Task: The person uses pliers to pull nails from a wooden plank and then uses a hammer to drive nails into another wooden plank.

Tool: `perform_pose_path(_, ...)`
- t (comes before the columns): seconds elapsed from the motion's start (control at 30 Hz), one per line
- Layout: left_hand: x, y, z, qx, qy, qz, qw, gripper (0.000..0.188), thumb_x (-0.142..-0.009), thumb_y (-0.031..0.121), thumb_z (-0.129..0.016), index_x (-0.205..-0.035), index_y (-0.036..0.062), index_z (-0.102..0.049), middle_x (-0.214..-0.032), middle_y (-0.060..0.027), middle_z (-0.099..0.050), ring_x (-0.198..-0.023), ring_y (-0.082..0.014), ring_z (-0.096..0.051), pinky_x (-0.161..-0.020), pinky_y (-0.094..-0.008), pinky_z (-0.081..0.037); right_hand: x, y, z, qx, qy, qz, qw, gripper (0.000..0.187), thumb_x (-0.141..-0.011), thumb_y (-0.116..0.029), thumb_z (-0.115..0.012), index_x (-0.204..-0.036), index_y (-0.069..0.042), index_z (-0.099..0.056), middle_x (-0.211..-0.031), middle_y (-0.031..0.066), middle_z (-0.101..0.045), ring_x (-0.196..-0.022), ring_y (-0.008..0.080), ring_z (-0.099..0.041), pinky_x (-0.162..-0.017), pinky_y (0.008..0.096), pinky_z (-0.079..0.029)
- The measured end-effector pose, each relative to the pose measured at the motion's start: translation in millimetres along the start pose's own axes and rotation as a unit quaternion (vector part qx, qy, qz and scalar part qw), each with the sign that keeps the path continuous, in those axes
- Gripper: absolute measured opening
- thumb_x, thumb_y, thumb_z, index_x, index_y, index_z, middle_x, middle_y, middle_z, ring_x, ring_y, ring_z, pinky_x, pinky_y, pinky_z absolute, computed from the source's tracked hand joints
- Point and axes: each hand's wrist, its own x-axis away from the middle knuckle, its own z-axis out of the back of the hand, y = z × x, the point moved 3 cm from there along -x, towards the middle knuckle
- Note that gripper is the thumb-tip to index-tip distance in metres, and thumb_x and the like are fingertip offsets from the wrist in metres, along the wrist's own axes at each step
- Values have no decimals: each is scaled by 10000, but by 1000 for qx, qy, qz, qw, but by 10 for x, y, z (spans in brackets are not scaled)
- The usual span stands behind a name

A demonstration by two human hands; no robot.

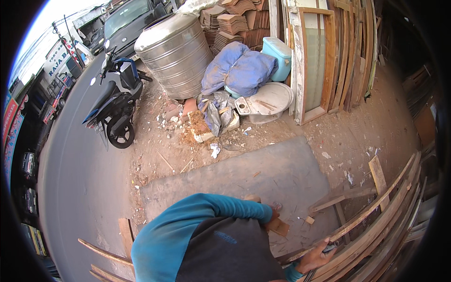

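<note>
Long pale timber slats (376, 221), rough-sawn and leaning in a stack at four o'clock, are gripped by the right hand (315, 256), fingers curled round a dark tool's handle beside them. At centre, the left hand (272, 214) rests on a small wooden offcut (279, 226); its grip cannot be told.

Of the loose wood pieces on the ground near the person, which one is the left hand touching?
The short flat block on the grey sheet, right at the left hand. The tiny offcut and the thin slat lie apart, further right, untouched.
</note>
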Motion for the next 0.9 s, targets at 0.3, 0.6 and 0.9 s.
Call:
perform_pose_path(0.3,-231,-20,665,-38,-66,-30,997,771,-832,588,-688,-1434,123,-563,-1377,-246,-586,-1346,-456,-500,-1166,-638,-257,-541,-65,-282,63,-45,-43,996,592,-1031,-352,-618,-1297,172,-542,-1151,311,-636,-997,346,-618,-861,447,-496)
perform_pose_path(0.6,-408,-108,1034,-55,-47,-13,997,624,-842,490,-735,-1340,130,-629,-1192,-198,-704,-1233,-380,-598,-1105,-493,-409,-846,6,-420,70,-39,-74,994,603,-1030,-332,-620,-1331,179,-515,-1195,317,-631,-1029,343,-607,-908,443,-481)
perform_pose_path(0.9,-553,-112,1163,-28,-62,-12,998,676,-831,483,-750,-1365,99,-597,-1313,-221,-641,-1279,-390,-570,-1106,-501,-432,-1053,-57,-438,70,-40,-75,994,630,-1028,-357,-602,-1319,194,-515,-1172,321,-631,-1002,337,-598,-895,445,-474)
